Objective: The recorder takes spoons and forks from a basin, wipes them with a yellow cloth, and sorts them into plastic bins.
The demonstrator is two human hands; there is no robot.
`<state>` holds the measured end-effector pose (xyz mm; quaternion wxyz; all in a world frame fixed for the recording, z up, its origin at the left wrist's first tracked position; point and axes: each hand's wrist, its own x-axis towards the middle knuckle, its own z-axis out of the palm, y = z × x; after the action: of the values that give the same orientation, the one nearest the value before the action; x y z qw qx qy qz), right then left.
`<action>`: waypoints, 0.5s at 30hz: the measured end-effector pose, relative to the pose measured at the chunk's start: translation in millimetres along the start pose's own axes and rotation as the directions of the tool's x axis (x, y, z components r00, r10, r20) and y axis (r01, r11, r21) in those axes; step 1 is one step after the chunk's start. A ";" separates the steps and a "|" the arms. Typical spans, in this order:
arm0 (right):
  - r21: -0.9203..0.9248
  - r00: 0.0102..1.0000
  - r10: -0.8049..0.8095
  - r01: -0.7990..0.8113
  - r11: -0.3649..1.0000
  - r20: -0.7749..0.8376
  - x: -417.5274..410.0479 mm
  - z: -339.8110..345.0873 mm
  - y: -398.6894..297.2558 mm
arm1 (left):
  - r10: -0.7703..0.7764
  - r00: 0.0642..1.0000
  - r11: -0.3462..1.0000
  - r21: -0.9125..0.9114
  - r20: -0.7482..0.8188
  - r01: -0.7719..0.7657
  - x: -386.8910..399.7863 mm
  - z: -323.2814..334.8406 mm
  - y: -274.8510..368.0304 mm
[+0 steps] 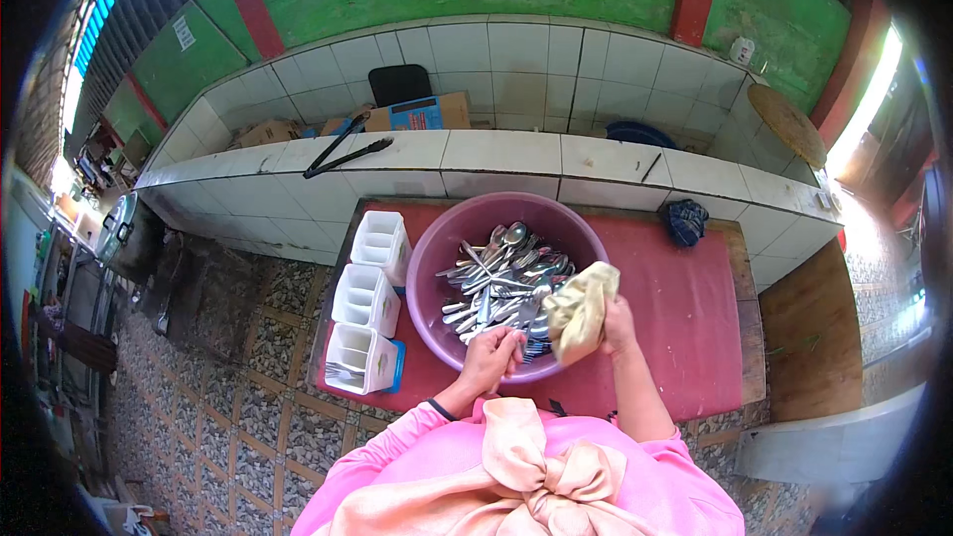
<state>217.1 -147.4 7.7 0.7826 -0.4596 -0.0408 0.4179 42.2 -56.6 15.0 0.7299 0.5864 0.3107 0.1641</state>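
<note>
A large purple plastic basin point(422, 284) stands on the red-covered table, with a heap of metal spoons and forks point(495, 268) in it. Over its near rim my left hand point(493, 359) is closed on a piece of metal cutlery, whose exact kind I cannot tell. My right hand point(616, 325) grips a crumpled yellowish cloth point(584, 313) above the basin's right side. Left of the basin, white divided plastic holders stand in a column: a far one point(380, 238), a middle one point(365, 300) and a near one point(360, 359). Several forks point(344, 372) lie in the near holder.
Black tongs point(346, 156) lie on the tiled ledge point(499, 152) behind the table. A dark blue bundled cloth point(685, 222) sits at the back right of the red table cover point(670, 313). A large metal pot point(130, 238) stands at the far left.
</note>
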 end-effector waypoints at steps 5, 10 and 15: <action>-0.230 0.922 0.296 -0.241 0.943 0.247 -21.8 27.1 46.0 | -0.034 0.999 0.979 0.203 0.027 0.028 3.9 6.1 -11.2; -0.336 0.917 0.281 -0.179 0.925 0.285 -21.5 24.7 53.8 | 0.182 0.961 0.598 0.753 0.207 -0.276 -6.8 -8.8 21.9; -0.345 0.914 0.269 -0.158 0.925 0.303 -24.4 39.3 32.5 | 0.223 0.967 0.529 0.818 0.122 -0.225 -4.6 -17.5 52.1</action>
<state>163.6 -129.9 13.6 0.6294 -0.4991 -0.1919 0.5639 33.9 -32.6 64.1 0.3432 0.8942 0.2726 0.0908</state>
